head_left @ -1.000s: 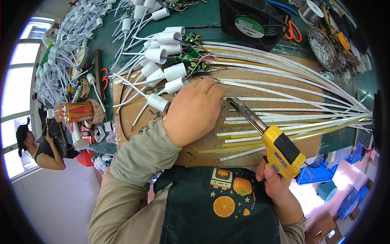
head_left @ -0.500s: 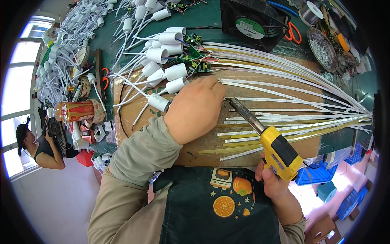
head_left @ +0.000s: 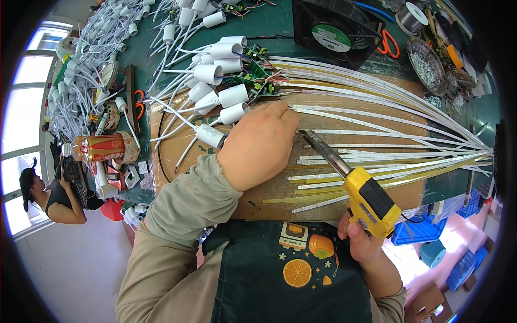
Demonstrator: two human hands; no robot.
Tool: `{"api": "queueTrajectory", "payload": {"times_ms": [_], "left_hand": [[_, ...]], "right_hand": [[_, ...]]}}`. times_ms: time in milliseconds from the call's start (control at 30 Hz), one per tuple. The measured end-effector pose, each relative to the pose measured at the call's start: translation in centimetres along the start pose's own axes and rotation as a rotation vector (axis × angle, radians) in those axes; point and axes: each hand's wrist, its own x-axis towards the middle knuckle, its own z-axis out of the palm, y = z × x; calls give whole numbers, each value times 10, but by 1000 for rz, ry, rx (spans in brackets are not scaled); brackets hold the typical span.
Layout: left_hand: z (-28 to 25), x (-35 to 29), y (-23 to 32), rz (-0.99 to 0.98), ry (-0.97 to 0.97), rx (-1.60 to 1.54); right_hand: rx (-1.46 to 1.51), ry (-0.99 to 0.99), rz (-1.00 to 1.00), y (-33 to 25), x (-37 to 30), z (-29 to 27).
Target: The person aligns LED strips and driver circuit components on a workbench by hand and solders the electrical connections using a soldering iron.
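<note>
My left hand (head_left: 261, 142) is closed over the near ends of the LED strips (head_left: 344, 112), its back toward me; what its fingers pinch is hidden beneath it. A white cylindrical housing with a cable (head_left: 209, 135) lies against its wrist side. In my right hand (head_left: 362, 239) is a yellow and black soldering gun (head_left: 371, 202), held by the handle. Its dark metal tip (head_left: 309, 134) points up and left, just right of my left hand, over the strips. Above my left hand, green circuit boards (head_left: 263, 78) with thin wires join white housings (head_left: 233, 95) to more strips.
A black fan (head_left: 340, 32) stands at the far side, beside orange-handled scissors (head_left: 388, 44). Solder wire on a spool (head_left: 413, 19) and a dish of metal bits (head_left: 427, 65) are at far right. White cabled housings (head_left: 86, 70) heap at left. Another person (head_left: 54, 191) sits at left.
Both hands and the soldering gun stay almost exactly in place. The other person's head at the left has shifted slightly.
</note>
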Motion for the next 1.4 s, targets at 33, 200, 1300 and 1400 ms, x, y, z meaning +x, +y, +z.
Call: {"api": "queueTrajectory", "payload": {"times_ms": [33, 200, 1300, 1400], "left_hand": [[0, 0, 0, 0, -4, -4], [0, -2, -2, 12, 3, -1], [-13, -14, 27, -8, 99, 97], [-23, -23, 29, 20, 117, 230]], "right_hand": [[63, -15, 37, -4, 1, 0], [199, 56, 48, -13, 3, 3], [401, 267, -454, 3, 36, -68], [416, 253, -464, 4, 36, -69]]}}
